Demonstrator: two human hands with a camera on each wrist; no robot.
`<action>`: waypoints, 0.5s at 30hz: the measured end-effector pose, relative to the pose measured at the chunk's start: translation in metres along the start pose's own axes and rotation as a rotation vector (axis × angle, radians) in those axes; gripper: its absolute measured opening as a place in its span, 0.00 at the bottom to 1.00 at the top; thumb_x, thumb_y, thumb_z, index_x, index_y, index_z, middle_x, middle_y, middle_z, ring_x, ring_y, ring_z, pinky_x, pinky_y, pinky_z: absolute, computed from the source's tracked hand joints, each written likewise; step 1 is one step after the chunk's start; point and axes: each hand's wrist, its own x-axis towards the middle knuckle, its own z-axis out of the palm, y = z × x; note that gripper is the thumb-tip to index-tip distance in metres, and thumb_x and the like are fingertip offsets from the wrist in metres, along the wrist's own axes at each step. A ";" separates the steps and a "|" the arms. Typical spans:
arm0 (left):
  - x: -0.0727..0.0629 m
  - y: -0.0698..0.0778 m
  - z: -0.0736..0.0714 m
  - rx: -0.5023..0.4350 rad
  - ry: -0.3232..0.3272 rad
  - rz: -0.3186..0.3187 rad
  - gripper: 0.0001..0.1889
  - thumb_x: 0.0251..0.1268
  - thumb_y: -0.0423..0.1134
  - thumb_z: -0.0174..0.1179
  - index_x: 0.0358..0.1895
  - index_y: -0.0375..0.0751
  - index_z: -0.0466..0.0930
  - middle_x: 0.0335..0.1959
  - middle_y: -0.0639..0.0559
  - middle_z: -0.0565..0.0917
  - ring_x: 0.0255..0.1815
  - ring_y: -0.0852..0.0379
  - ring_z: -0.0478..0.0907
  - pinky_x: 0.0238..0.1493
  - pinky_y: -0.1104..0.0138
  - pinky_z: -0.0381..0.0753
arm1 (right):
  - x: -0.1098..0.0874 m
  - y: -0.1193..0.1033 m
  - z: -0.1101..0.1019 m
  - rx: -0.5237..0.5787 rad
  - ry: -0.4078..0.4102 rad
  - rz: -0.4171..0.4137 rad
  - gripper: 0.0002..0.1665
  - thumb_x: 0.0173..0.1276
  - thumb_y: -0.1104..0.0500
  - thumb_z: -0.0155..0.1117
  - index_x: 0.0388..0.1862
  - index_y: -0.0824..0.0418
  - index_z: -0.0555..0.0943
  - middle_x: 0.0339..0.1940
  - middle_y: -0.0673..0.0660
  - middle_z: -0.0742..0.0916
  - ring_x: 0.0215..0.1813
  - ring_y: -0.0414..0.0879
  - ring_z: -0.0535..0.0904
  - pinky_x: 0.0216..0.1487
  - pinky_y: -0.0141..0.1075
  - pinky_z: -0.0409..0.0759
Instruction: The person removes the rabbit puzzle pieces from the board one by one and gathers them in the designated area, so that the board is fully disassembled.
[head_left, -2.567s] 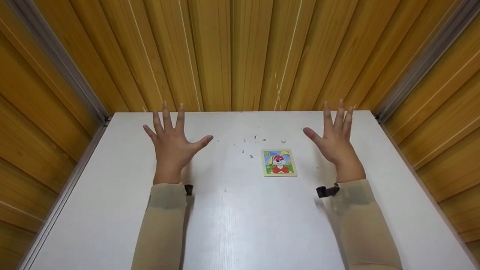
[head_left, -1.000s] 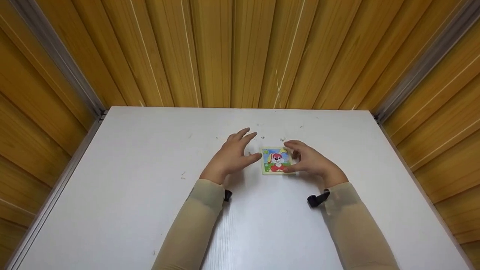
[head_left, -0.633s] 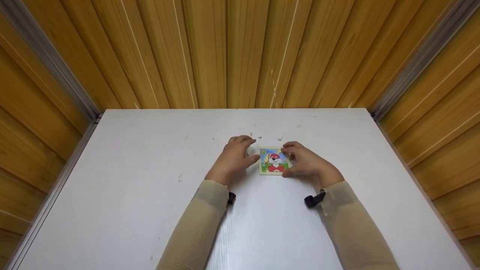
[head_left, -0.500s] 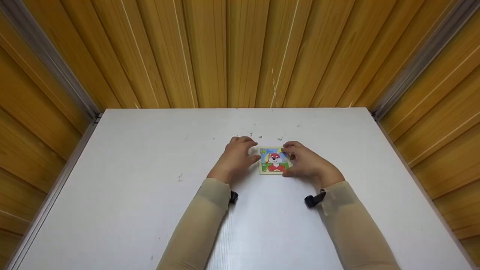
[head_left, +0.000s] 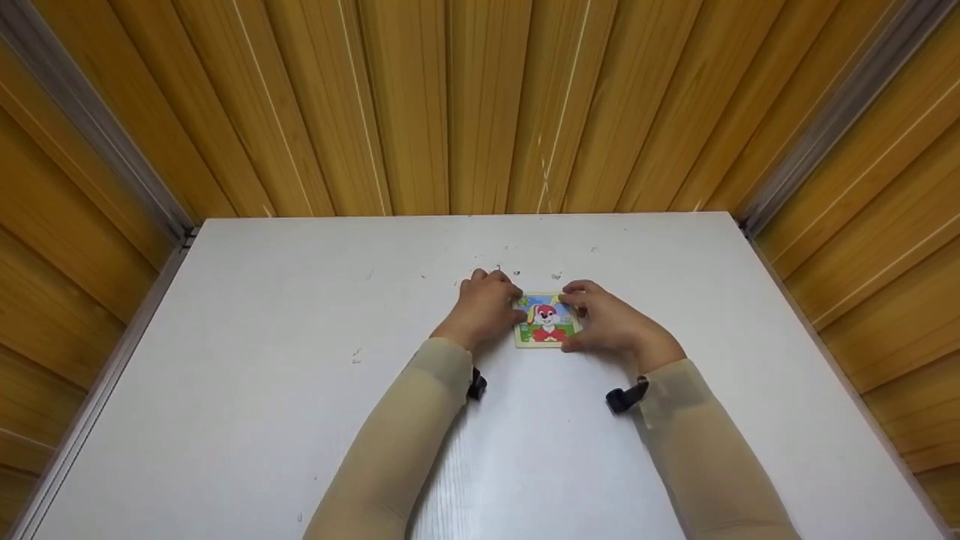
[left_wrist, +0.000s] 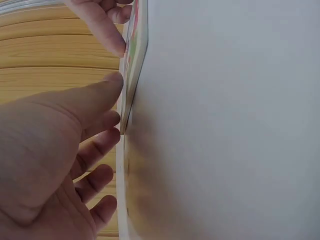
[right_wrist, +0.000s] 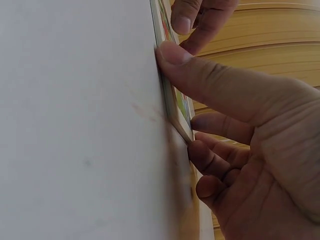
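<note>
A small square rabbit puzzle, with a pale wooden border and a red and white rabbit on blue and green, lies flat on the white table. My right hand grips its right side, thumb at the near edge and fingers at the far corner. On the opposite side, my left hand has thumb and forefinger on the puzzle's left edge. The left wrist view shows the left thumb on the border, the other fingers bent below it. In the right wrist view, the right thumb presses the board's edge.
Small dark marks dot the tabletop just beyond the puzzle. Wood-patterned panels rise behind the table and at both sides, with grey metal posts in the corners. A black wrist camera sits at the right cuff.
Both hands were spread wide apart above the table, then came in to the puzzle. The right hand took its right side first; the left hand has since moved right onto the left edge.
</note>
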 end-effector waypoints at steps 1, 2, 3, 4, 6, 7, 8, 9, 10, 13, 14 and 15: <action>0.000 0.000 0.000 0.009 0.002 0.000 0.23 0.78 0.52 0.74 0.70 0.50 0.90 0.72 0.51 0.84 0.75 0.46 0.72 0.81 0.49 0.70 | 0.000 0.000 0.000 -0.003 -0.001 0.001 0.57 0.64 0.52 0.90 0.88 0.60 0.72 0.93 0.58 0.64 0.89 0.63 0.68 0.90 0.62 0.66; 0.001 0.000 0.001 0.016 0.005 -0.001 0.23 0.78 0.52 0.74 0.70 0.50 0.90 0.71 0.51 0.85 0.74 0.46 0.73 0.81 0.49 0.70 | 0.000 -0.001 0.000 -0.005 -0.003 -0.001 0.57 0.65 0.52 0.90 0.88 0.60 0.71 0.93 0.59 0.64 0.89 0.63 0.68 0.90 0.62 0.66; 0.001 0.000 0.001 0.024 0.009 0.000 0.23 0.78 0.52 0.74 0.69 0.50 0.91 0.71 0.52 0.85 0.74 0.47 0.73 0.80 0.49 0.70 | 0.001 -0.001 0.000 -0.005 -0.003 0.002 0.57 0.64 0.52 0.90 0.88 0.60 0.72 0.93 0.59 0.64 0.89 0.62 0.68 0.90 0.62 0.66; 0.001 0.000 0.002 0.029 0.013 0.000 0.22 0.78 0.52 0.74 0.69 0.50 0.91 0.70 0.52 0.85 0.73 0.47 0.73 0.80 0.49 0.70 | 0.001 -0.001 0.001 -0.003 -0.004 0.002 0.57 0.64 0.53 0.90 0.88 0.60 0.72 0.93 0.59 0.64 0.89 0.62 0.69 0.90 0.62 0.67; 0.001 0.001 0.002 0.035 0.022 0.000 0.22 0.79 0.52 0.74 0.68 0.51 0.91 0.69 0.52 0.86 0.72 0.47 0.74 0.79 0.50 0.71 | 0.001 -0.001 0.001 -0.001 -0.006 0.002 0.57 0.65 0.53 0.90 0.88 0.60 0.72 0.93 0.59 0.64 0.88 0.62 0.69 0.90 0.62 0.66; 0.001 0.001 0.002 0.032 0.025 -0.001 0.21 0.79 0.51 0.74 0.68 0.50 0.92 0.68 0.52 0.86 0.72 0.47 0.74 0.78 0.50 0.71 | 0.001 -0.001 0.001 -0.001 -0.007 0.001 0.57 0.65 0.53 0.90 0.88 0.60 0.72 0.93 0.59 0.64 0.88 0.62 0.69 0.90 0.62 0.66; 0.001 0.002 0.003 0.025 0.025 -0.004 0.20 0.79 0.51 0.74 0.68 0.50 0.92 0.68 0.52 0.87 0.72 0.47 0.74 0.78 0.50 0.71 | 0.001 -0.001 0.001 0.001 -0.008 0.003 0.57 0.64 0.53 0.90 0.88 0.60 0.72 0.93 0.58 0.64 0.89 0.62 0.68 0.90 0.61 0.66; 0.001 0.003 0.003 0.014 0.024 -0.008 0.20 0.79 0.50 0.74 0.67 0.50 0.92 0.67 0.52 0.87 0.71 0.47 0.75 0.78 0.49 0.71 | 0.001 -0.001 0.001 0.003 -0.009 0.004 0.57 0.64 0.53 0.90 0.88 0.60 0.72 0.93 0.58 0.64 0.89 0.62 0.68 0.90 0.61 0.66; 0.002 0.004 0.003 -0.002 0.021 -0.016 0.19 0.79 0.49 0.74 0.67 0.49 0.92 0.67 0.52 0.87 0.72 0.47 0.75 0.79 0.49 0.71 | 0.001 0.000 0.001 0.007 -0.009 0.005 0.57 0.64 0.54 0.90 0.88 0.60 0.72 0.93 0.58 0.64 0.89 0.62 0.68 0.90 0.61 0.66; 0.002 0.008 0.001 -0.034 0.010 -0.039 0.18 0.79 0.46 0.75 0.66 0.48 0.93 0.66 0.52 0.89 0.71 0.46 0.77 0.78 0.47 0.72 | 0.001 0.000 0.001 0.000 -0.009 -0.004 0.57 0.65 0.54 0.90 0.89 0.61 0.71 0.93 0.58 0.64 0.88 0.62 0.70 0.90 0.61 0.67; 0.003 0.009 0.000 -0.040 0.006 -0.049 0.18 0.78 0.46 0.75 0.65 0.47 0.93 0.65 0.51 0.90 0.70 0.45 0.77 0.77 0.47 0.73 | 0.001 0.001 0.001 -0.002 -0.007 -0.005 0.57 0.65 0.54 0.90 0.89 0.61 0.71 0.93 0.58 0.64 0.87 0.61 0.70 0.90 0.61 0.67; 0.003 0.010 0.000 -0.042 0.002 -0.059 0.18 0.78 0.45 0.75 0.65 0.47 0.93 0.64 0.51 0.90 0.70 0.45 0.78 0.77 0.47 0.73 | 0.001 0.001 0.001 -0.003 -0.006 -0.010 0.57 0.65 0.53 0.89 0.89 0.61 0.71 0.93 0.59 0.64 0.87 0.62 0.70 0.89 0.61 0.67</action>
